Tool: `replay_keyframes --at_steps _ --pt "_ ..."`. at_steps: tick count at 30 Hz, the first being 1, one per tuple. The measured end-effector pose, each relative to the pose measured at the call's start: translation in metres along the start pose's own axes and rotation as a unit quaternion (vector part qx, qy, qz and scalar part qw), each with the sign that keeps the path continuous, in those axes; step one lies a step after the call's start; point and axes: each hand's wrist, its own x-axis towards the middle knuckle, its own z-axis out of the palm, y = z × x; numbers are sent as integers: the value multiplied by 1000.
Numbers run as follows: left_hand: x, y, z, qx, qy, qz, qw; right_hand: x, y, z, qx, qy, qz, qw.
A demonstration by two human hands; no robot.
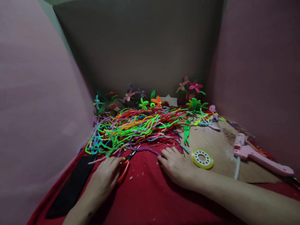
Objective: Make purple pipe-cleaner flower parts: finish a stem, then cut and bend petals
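Pink walls close in on both sides of a red cloth-covered worktop (pixel 150 193), with a dull brown board behind. The left hand (pixel 105 176) lies palm down near the front edge, its forearm coming in from the lower left. Its fingers are draped over the handles of a pair of red-handled metal cutters (pixel 126 165), whose tips point toward a tangled heap of bright fuzzy craft wires (pixel 131 128). Whether the fingers actually squeeze the handles cannot be told. The right hand (pixel 177 167) rests flat and open on the cloth, forearm stretching in from the lower right, fingertips just beside a loose purple fuzzy wire (pixel 152 150). Near its wrist, on a brown cardboard sheet (pixel 217 147), lies a yellow ring-shaped tape roll (pixel 202 158). A pink plastic glue gun (pixel 257 157) lies further right.
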Motion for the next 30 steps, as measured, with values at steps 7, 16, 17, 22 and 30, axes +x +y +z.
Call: replay_keyframes --at_steps 7,16,17,22,30 --pt "21 22 -14 42 -38 -102 993 0 6 6 -1 -1 37 999" --pt "103 35 -10 12 17 -140 990 -2 8 4 36 -11 35 999" --pt "108 34 -7 5 26 -148 989 -2 8 4 39 -15 35 999" --pt "105 29 -10 -64 128 -201 969 -3 9 5 47 -16 30 998" --pt "92 46 -23 -338 249 -207 884 -4 11 -7 177 88 88 976"
